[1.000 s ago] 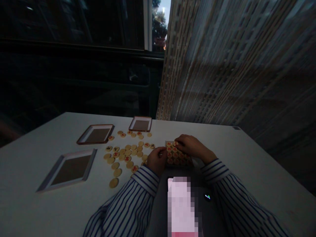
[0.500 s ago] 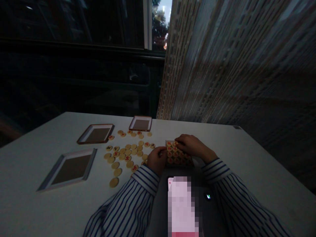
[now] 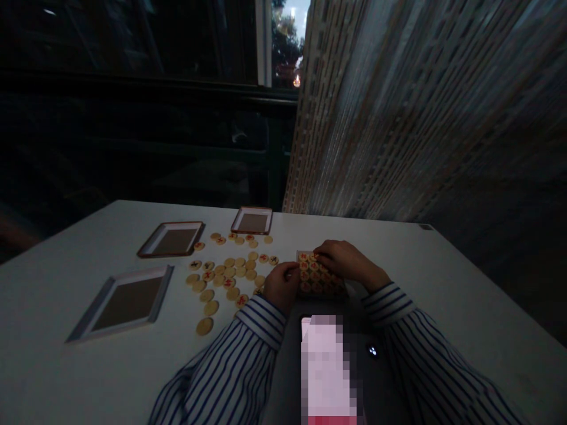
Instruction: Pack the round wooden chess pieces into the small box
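Observation:
In front of me a small clear-sided box (image 3: 322, 290) holds rows of round xiangqi pieces (image 3: 315, 276) with red characters. My left hand (image 3: 282, 285) is closed at the box's left edge, thumb and fingertips pinched on its upper rim. From the far right, my right hand (image 3: 344, 260) bends over the box, fingertips on a xiangqi piece (image 3: 316, 256) in the back row; its palm hides some of the right side. Loose xiangqi pieces (image 3: 229, 272) lie scattered left of my left hand, several plain side up, others showing red or black characters.
Three shallow trays or lids stand on the white table (image 3: 447, 307): a grey-edged one (image 3: 165, 293), a brown-rimmed one (image 3: 172, 256) and a smaller one (image 3: 251, 232) at the back. A lit phone (image 3: 328, 366) is close below the box. A fringe curtain (image 3: 354, 118) hangs behind.
Almost nothing differs. My right fingertips have shifted very slightly at the back row of the box; my left hand stays at its left edge.

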The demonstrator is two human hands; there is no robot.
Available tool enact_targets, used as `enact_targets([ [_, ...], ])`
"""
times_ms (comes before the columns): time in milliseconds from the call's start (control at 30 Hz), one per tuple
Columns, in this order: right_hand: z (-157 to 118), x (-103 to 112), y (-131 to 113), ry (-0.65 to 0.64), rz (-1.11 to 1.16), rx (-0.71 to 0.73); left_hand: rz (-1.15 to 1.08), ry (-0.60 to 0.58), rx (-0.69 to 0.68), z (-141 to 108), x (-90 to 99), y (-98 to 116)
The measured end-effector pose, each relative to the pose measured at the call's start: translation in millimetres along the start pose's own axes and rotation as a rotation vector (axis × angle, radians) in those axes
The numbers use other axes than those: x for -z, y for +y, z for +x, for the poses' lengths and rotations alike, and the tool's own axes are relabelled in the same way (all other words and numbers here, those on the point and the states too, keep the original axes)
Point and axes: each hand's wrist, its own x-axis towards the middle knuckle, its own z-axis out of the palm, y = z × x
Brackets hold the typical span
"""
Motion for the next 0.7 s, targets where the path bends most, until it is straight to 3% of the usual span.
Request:
enact_targets([
  [700, 1.2, -0.8, -2.8, 0.023, -0.005, 0.047, 0.04, 0.0, -0.032, 0.2, 0.1, -1.2],
])
